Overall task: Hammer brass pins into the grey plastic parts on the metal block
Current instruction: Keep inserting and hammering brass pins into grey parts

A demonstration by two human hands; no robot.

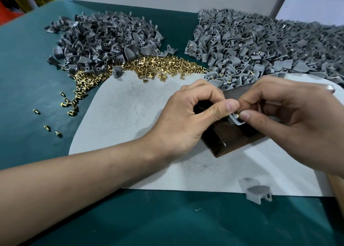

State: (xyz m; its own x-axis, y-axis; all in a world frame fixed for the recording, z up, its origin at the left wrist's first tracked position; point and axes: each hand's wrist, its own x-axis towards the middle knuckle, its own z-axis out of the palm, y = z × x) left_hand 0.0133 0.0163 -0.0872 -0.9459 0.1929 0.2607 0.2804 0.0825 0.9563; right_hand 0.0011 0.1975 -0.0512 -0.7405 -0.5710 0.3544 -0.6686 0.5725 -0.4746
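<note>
Head camera looks down on both hands meeting over the dark metal block (pixel 234 134), which sits on a pale sheet (pixel 130 115) over the green table (pixel 167 223). Left hand (pixel 188 119) pinches a grey plastic part (pixel 235 120) against the block; right hand (pixel 290 119) nips a brass pin (pixel 238 116) at that part. Behind lie loose brass pins (pixel 149 67) between two grey heaps (pixel 104 40), and one stray grey piece (pixel 257 190) waits nearby.

green table mat (pixel 28 78), grey sheet (pixel 130 106)
</note>
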